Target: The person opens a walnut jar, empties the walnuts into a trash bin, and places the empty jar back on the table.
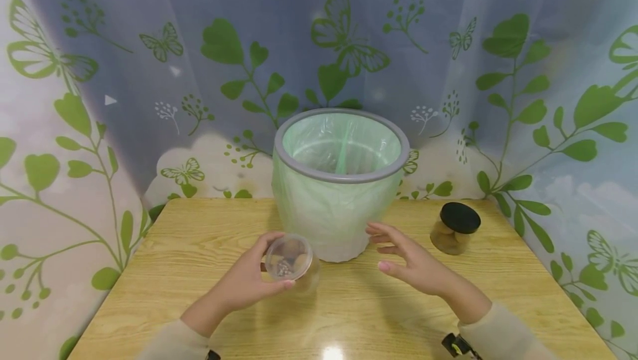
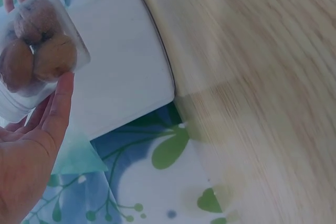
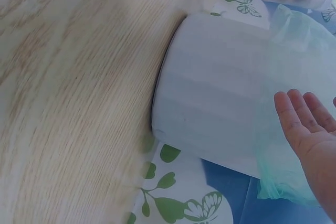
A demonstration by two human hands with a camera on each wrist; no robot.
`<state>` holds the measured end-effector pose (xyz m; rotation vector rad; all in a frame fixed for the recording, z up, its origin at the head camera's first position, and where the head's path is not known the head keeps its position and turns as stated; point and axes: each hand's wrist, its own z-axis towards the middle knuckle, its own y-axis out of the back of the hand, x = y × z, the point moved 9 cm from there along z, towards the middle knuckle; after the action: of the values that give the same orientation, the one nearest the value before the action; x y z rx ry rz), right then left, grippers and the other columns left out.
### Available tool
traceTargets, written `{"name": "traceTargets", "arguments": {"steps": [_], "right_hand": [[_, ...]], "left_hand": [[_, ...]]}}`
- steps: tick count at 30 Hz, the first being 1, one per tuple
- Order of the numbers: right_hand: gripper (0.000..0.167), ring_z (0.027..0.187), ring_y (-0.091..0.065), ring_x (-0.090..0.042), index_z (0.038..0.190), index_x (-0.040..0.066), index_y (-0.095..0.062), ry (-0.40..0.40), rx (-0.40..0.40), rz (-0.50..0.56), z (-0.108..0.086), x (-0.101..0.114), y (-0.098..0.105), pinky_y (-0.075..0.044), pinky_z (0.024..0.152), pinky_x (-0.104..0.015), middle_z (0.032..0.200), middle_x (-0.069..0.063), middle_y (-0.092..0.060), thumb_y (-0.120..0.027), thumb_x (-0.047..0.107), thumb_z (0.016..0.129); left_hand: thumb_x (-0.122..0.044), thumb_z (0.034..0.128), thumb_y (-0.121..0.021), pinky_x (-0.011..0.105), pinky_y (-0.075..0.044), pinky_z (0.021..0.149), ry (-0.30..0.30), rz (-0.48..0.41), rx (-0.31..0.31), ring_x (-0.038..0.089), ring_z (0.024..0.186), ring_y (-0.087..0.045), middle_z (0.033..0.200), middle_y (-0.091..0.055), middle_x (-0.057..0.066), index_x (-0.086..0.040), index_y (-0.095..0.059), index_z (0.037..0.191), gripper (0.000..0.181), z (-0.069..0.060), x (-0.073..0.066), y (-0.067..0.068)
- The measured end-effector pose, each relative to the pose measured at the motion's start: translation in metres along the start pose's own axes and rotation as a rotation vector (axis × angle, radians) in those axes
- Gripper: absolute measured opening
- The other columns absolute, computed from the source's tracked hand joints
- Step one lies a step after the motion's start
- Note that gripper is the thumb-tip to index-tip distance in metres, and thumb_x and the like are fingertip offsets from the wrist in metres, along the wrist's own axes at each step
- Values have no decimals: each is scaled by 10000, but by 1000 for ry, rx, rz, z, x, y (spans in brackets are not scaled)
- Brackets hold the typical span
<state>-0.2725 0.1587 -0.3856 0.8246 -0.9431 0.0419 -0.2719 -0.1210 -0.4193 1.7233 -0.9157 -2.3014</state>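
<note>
My left hand (image 1: 249, 277) grips a clear jar (image 1: 289, 258) with a translucent lid, held in front of the bin. In the left wrist view, several brown, walnut-like round things show through the wall of the jar (image 2: 39, 45), with the left hand (image 2: 34, 153) around its lidded end. The right hand (image 1: 418, 266) hovers at the bin's lower right with relaxed, spread fingers and holds nothing; the right wrist view also shows this hand (image 3: 315, 140) empty beside the bin. A light bin (image 1: 331, 216) with a grey rim and a pale green liner stands upright at the middle back.
A second jar (image 1: 448, 240) with a black lid and brown things inside stands on the wooden table (image 1: 513, 293) at the right. Behind the table hangs a curtain (image 1: 279, 27) with green leaves and butterflies.
</note>
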Motion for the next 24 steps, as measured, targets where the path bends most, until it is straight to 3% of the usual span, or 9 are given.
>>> {"name": "traceTargets", "arguments": {"steps": [5,24], "right_hand": [[664,1329,-457,-423,1579,97,-262,0,5,28,1,1,-3,-440,1046,-476,1531,-169,-399,-603,146,1012],[674,1337,-479,-347,1578,128,-275,36,9,45,9,10,-12,-444,1034,-506,1526,-135,-412,-621,145,1000]], "left_hand": [[-389,774,-873,423,-527,936,-14,-2,6,256,1221,-551,1440,-486,54,-157,-355,1517,934,2,-5,-7],[-328,752,-894,369,-537,911,-58,-43,-8,234,1205,-556,1402,-516,52,-126,-369,1499,936,6,-19,-22]]}}
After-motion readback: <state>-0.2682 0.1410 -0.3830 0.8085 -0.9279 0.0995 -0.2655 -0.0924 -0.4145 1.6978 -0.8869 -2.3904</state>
